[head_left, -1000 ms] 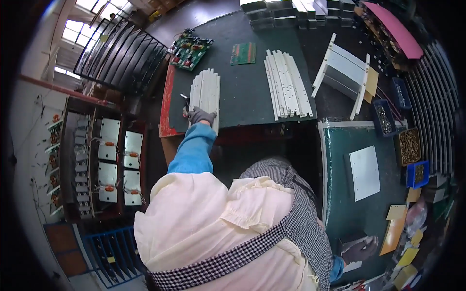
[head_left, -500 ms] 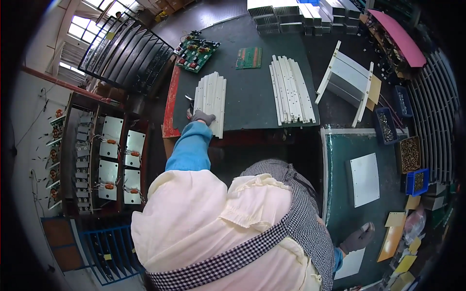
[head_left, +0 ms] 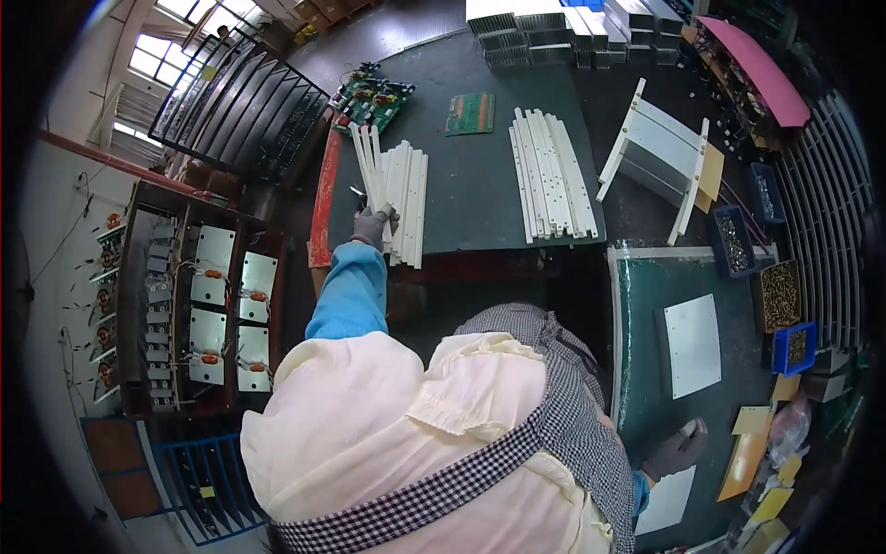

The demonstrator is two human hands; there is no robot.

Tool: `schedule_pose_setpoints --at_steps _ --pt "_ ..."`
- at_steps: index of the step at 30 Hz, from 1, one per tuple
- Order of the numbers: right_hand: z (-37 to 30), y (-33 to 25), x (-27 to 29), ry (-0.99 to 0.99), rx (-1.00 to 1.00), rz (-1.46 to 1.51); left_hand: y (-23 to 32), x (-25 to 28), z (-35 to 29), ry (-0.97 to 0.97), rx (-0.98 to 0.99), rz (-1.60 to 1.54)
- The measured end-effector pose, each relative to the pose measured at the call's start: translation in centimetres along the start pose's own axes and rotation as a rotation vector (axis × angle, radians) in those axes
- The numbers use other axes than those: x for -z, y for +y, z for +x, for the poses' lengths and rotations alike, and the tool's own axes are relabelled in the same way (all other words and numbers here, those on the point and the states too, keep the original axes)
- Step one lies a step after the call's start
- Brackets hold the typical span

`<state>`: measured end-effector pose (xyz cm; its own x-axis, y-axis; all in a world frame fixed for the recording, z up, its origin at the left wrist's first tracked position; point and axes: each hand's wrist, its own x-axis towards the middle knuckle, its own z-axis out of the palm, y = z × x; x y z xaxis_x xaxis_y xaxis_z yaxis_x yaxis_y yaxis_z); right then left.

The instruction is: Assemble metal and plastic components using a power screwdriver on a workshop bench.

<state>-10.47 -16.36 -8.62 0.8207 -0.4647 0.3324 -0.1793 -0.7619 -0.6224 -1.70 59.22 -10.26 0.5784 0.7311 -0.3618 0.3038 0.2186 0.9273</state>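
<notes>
My gloved left hand [head_left: 373, 224] is closed around the near ends of a few white strips [head_left: 369, 164]. Their far ends fan out, tilted to the left of the remaining white strips [head_left: 404, 198], which lie side by side on the dark table. A dark-handled tool, partly hidden, lies just left of that hand. At the lower right, my gloved right hand [head_left: 676, 449] is over the green bench beside a pale plate [head_left: 666, 503]. Its fingers look loosely extended, with nothing visible in them.
A second bundle of white strips [head_left: 554, 175] lies to the right on the dark table [head_left: 466, 203]. Beyond are green circuit boards [head_left: 471, 114] and stacked metal profiles [head_left: 531, 37]. A white frame [head_left: 657, 152], screw bins [head_left: 778, 294] and a white panel [head_left: 692, 345] are at right.
My left hand has taken hold of a few strips and shifted them left, away from the others, with their far ends swung outward. The right hand has barely moved.
</notes>
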Motion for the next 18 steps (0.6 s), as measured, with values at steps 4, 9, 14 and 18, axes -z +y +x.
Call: schedule_pose_setpoints --at_steps 4,9,14,18 --pt "0.8 -0.8 -1.3 -0.011 0.018 0.059 1.8 -1.0 -2.2 -0.064 0.038 -0.117" --pt "1.8 -1.8 -2.2 -0.028 0.026 0.153 -1.0 4.8 2.1 0.133 -0.186 0.672" --pt "1.0 -0.2 -2.5 -0.045 0.119 0.053 -1.2 -0.8 -3.4 0.440 -0.357 1.182" --pt "0.6 -0.4 -2.7 -0.063 0.084 0.106 2.1 -3.5 -4.9 0.304 0.112 1.351"
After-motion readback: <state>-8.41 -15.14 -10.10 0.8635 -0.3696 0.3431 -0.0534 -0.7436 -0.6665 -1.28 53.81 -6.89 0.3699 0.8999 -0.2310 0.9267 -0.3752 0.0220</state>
